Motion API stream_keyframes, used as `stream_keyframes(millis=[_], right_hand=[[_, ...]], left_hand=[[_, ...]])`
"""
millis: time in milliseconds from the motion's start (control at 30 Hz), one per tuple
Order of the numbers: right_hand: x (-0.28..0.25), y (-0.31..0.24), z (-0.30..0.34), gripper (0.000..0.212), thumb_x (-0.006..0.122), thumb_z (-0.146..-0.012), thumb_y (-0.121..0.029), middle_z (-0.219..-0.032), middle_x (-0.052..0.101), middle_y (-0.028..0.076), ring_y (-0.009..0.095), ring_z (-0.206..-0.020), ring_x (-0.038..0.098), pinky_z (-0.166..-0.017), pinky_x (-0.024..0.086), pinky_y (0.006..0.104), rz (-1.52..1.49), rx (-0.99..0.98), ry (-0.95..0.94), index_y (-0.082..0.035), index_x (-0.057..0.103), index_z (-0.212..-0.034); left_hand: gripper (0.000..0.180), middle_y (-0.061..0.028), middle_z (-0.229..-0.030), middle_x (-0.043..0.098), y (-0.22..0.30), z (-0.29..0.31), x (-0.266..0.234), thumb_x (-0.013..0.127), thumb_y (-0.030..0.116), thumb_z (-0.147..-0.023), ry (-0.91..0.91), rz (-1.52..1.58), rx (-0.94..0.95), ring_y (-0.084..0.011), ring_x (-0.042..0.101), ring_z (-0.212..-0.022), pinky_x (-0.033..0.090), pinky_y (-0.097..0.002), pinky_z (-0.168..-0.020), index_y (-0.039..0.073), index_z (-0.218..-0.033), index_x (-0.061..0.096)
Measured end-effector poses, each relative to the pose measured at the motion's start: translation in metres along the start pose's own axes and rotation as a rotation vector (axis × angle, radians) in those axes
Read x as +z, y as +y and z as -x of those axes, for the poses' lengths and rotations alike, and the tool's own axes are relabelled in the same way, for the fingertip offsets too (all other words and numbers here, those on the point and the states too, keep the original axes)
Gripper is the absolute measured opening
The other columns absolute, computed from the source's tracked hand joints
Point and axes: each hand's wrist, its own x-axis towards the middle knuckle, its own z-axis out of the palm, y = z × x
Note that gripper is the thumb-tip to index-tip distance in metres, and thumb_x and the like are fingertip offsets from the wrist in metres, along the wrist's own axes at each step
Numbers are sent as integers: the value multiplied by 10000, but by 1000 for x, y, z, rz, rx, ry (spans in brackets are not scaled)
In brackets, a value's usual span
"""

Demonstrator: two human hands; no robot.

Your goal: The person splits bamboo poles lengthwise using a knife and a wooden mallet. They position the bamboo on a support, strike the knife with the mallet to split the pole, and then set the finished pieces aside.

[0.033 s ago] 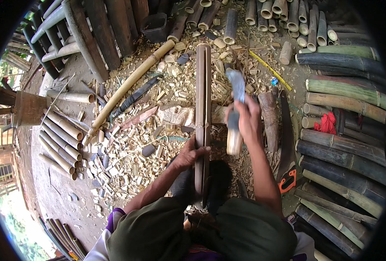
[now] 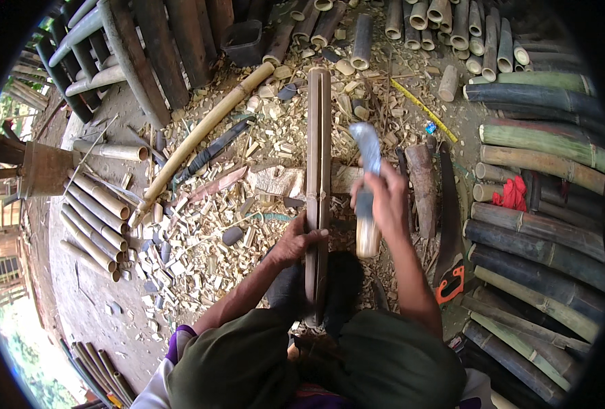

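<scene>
A brown bamboo pole [image 2: 315, 136] with a long dark slit down its length stands between my knees, pointing away from me. My left hand [image 2: 298, 240] is closed round its lower part, thumb lying across the top. Just right of the pole, my right hand [image 2: 387, 202] grips a billhook [image 2: 368, 146] with a curved steel blade and a pale wooden handle with a dark band. The blade points away from me, apart from the pole. Under the pole lies a chopped wooden block [image 2: 275, 181], partly hidden by it.
Wood chips [image 2: 200, 266] cover the ground. To the right lie a handsaw [image 2: 448, 232] with an orange handle, a yellow tape measure [image 2: 425, 111] and stacked bamboo [image 2: 541, 235]. A long bamboo pole [image 2: 204, 136], a dark-handled knife [image 2: 214, 148] and cut tubes [image 2: 95, 218] lie to the left.
My right hand and the billhook have shifted slightly toward me and to the left. My left hand and the bamboo pole stay in place.
</scene>
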Motion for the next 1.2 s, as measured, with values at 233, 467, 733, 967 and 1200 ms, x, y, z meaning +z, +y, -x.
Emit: stream_keyframes(millis=[233, 467, 733, 967, 1200], right_hand=[[29, 27, 85, 181, 567, -1005, -153, -832, 681, 271, 477, -784, 686, -671, 533, 522, 542, 81, -150, 22, 597, -1043], [52, 27, 25, 136, 553, -1003, -93, -716, 668, 210, 392, -694, 692, -679, 531, 486, 673, -73, -41, 37, 592, -992], [61, -13, -90, 223, 515, -1059, -155, -792, 680, 93, 141, -597, 626, -484, 512, 296, 362, 16, 139, 33, 629, -1097], [4, -45, -7, 194, 513, -1067, -183, -742, 652, 77, 151, -590, 629, -568, 513, 309, -12, -78, 122, -8, 580, -1017], [-8, -88, 50, 201, 507, -1059, -142, -792, 664, 98, 146, -657, 622, -634, 516, 311, -105, -97, 126, 40, 588, -1027]], left_hand=[[637, -111, -1231, 634, 4, 7, -2, 787, 283, -899, -4, -64, 45, -197, 589, -1128, 486, -369, -1006, 4, -1388, 489], [644, -125, -1223, 642, 6, 13, -1, 795, 287, -903, -4, -152, 54, -192, 590, -1135, 485, -370, -1014, -11, -1385, 489], [699, -210, -1102, 677, -12, -2, -4, 837, 345, -829, 183, -356, 125, -301, 663, -1029, 526, -441, -921, -37, -1311, 505], [672, -285, -1017, 670, 37, -31, 26, 786, 233, -776, 435, -631, 181, -446, 682, -995, 536, -510, -888, -40, -1267, 418], [431, -214, -947, 671, 234, -80, 5, 738, 147, -811, 310, -1016, 310, -326, 687, -898, 573, -431, -688, -1, -1139, 500]])
